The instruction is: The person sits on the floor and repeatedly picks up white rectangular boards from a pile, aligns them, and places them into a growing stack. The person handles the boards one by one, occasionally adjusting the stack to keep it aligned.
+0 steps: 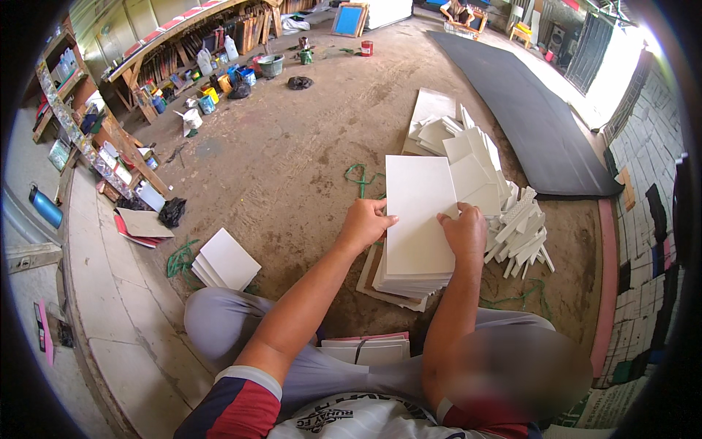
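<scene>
A white rectangular sheet (420,212), like thin card or board, is held by its two long sides over a stack of similar sheets (409,284). My left hand (365,223) pinches its left edge, thumb on top. On the right edge, my right hand (463,230) grips it the same way. The stack's lower layers look brownish and stick out unevenly. Beyond my right hand lies a loose heap of white sheets (472,164). Narrow white strips (521,233) are piled beside that heap. Whether the held sheet is a single one I cannot tell.
A smaller stack of white sheets (227,260) lies by my left knee, near green twine (180,257). Between my legs is a strapped bundle (365,350). A long black mat (526,110) stretches along the right. Paint cans (207,104) stand far left; a person (457,11) is at the back.
</scene>
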`<state>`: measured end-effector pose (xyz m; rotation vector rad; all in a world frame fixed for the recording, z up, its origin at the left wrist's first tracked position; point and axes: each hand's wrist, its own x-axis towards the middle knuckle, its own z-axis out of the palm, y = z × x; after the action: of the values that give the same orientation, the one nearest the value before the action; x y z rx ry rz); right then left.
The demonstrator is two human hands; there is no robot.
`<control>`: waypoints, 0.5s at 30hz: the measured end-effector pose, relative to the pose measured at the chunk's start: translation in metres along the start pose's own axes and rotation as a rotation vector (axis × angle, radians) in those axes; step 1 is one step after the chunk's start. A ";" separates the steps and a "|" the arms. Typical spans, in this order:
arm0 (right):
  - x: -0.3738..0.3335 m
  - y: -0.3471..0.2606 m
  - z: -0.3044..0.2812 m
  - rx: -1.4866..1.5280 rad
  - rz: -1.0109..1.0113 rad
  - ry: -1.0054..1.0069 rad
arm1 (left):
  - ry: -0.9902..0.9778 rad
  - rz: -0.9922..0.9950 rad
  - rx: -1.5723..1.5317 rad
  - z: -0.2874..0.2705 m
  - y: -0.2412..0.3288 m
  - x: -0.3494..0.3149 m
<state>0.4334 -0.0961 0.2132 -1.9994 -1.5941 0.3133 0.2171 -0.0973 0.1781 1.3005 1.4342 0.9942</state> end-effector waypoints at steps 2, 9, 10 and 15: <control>0.000 0.000 0.000 -0.007 0.005 -0.003 | 0.011 -0.002 0.021 0.001 -0.003 0.000; -0.003 -0.002 -0.004 -0.071 0.043 -0.051 | -0.008 -0.030 -0.021 0.001 -0.004 -0.002; -0.004 -0.004 -0.003 -0.071 0.036 0.007 | -0.012 -0.043 -0.046 0.000 -0.005 -0.002; -0.017 -0.039 -0.004 0.085 -0.181 0.281 | 0.087 -0.025 -0.036 -0.007 -0.001 0.005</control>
<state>0.3989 -0.1084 0.2347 -1.7342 -1.5396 0.0273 0.2104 -0.0928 0.1783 1.2233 1.4882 1.0665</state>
